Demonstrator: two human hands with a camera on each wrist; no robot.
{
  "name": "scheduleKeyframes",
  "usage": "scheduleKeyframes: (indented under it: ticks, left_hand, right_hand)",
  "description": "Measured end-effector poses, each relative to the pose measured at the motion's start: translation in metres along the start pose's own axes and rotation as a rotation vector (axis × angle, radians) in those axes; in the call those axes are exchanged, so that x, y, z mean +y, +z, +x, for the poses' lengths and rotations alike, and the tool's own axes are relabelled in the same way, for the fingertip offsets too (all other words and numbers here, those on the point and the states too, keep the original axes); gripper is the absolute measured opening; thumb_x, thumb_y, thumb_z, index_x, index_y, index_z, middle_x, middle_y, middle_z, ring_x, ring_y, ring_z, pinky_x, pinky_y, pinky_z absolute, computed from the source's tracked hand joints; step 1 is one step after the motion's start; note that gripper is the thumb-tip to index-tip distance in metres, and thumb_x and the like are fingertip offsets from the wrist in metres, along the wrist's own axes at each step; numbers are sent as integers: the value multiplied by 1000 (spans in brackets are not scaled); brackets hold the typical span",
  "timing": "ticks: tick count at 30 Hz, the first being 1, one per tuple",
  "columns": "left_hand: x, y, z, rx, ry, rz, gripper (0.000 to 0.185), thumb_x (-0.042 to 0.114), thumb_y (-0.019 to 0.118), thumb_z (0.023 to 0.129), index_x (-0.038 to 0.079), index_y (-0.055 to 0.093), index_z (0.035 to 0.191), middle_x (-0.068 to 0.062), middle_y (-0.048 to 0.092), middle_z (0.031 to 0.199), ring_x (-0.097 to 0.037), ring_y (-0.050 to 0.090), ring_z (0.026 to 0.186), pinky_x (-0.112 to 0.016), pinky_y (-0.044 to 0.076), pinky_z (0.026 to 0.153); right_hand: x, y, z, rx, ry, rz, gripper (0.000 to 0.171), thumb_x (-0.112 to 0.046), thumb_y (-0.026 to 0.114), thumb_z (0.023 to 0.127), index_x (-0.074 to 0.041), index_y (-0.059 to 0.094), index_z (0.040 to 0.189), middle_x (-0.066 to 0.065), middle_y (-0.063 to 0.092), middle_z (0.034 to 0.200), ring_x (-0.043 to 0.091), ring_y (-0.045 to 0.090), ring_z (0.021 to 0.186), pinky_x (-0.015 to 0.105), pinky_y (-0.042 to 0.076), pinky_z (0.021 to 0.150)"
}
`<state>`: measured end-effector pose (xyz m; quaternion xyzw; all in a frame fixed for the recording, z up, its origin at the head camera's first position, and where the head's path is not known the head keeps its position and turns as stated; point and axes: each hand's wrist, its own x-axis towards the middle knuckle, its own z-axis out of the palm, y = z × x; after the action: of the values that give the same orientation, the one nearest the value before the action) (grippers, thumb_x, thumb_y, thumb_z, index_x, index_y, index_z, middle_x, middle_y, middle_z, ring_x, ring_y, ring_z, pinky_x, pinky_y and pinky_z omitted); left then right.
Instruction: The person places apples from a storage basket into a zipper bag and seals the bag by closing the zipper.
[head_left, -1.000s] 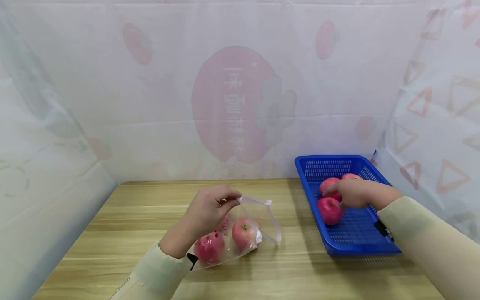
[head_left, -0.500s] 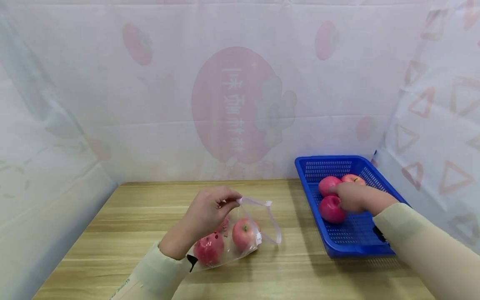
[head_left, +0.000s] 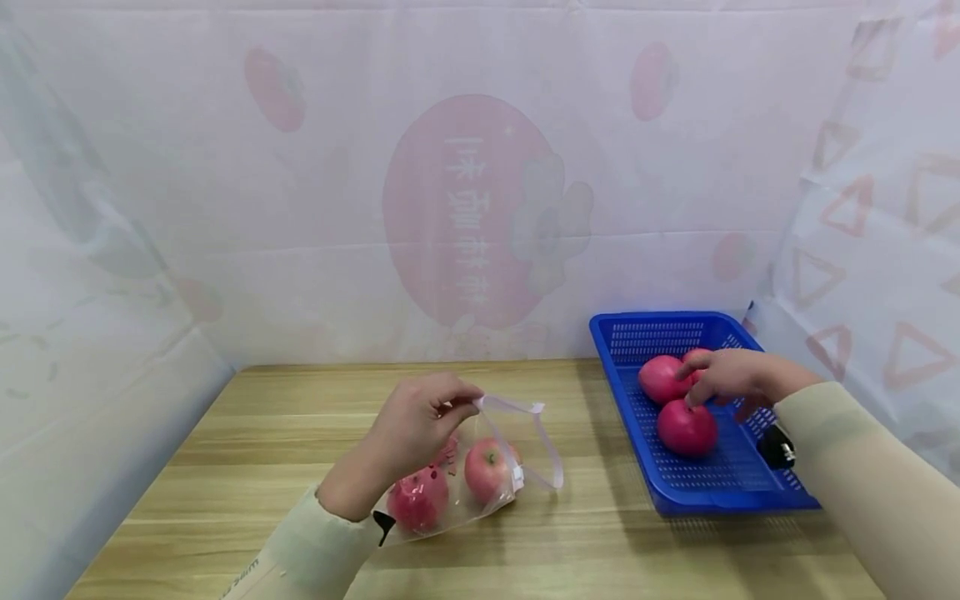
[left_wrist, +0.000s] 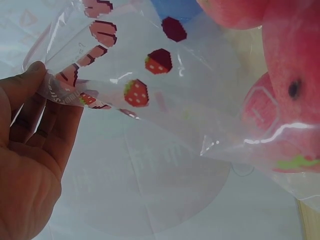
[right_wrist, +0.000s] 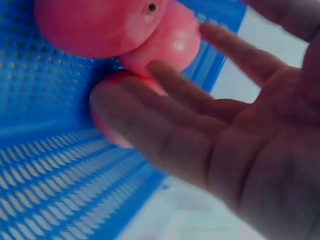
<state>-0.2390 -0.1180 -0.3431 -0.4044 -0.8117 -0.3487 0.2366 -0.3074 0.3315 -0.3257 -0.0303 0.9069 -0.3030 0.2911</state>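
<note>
My left hand [head_left: 416,425] pinches the rim of a clear zip bag [head_left: 542,433] between thumb and fingers. The bag's mouth stands open to the right. Inside it lie red apples [head_left: 487,471], partly hidden by the hand; in the left wrist view the bag [left_wrist: 200,95] shows strawberry prints. On the right, my right hand [head_left: 738,375] hovers over a blue basket [head_left: 738,500] with fingers loosely spread. The nearest apple [head_left: 687,429] sits under its fingertips; whether they touch is unclear. Another apple [head_left: 662,380] lies behind, and a third [head_left: 696,357] is partly covered by the hand.
Both the bag and the basket rest on a wooden table [head_left: 300,433]. A printed white sheet [head_left: 330,208] hangs behind the table, with further sheets at the left and right sides. The basket's raised rim stands close to the right-hand sheet.
The nearest apple in the basket has shifted to the right. My right hand has come off the apples' side, its fingers now spread above them. The left hand and bag have stayed still.
</note>
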Motion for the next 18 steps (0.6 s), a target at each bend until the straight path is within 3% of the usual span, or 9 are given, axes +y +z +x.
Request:
scheduleKeyframes:
  ticks: [2,5,10,14,18]
  left_hand:
    - [0,0,0,-3,-2,-4,15,-3,78,84,5,76,96,1,71,90,-7,64,75,-25,56,67]
    - [1,-1,0,-7,-7,-7,15,-3,78,83,5,76,95,1,71,89,-7,63,75,-24,56,66]
    - [1,-1,-1,-9,-12,-6,15,-3,78,83,5,76,95,1,71,89,-7,64,75,-24,56,66]
    - [0,-1,-1,-9,-11,-6,14,-3,78,84,5,76,95,1,71,89,-7,64,75,-24,56,66]
    - [-1,-1,-1,-10,-7,-14,15,-4,78,84,5,76,95,1,71,89,-7,64,75,-24,56,66]
  right_hand:
    - [10,-3,1,-33,-16,149,64,-13,72,88,-4,44,144,34,24,148,56,32,128,59,52,81]
    - [23,-3,3,-77,-67,240,70,-5,76,83,-5,43,145,31,12,154,54,26,133,58,50,85]
    - [29,5,7,-111,-95,198,69,2,77,75,-7,54,139,26,-11,153,48,36,123,56,51,83]
    - [26,13,13,-135,-69,103,66,2,78,72,-14,61,133,28,2,149,43,43,115,55,53,80]
    - [23,18,18,-137,-47,30,64,3,77,71,-16,62,130,27,27,139,41,46,111,54,54,77]
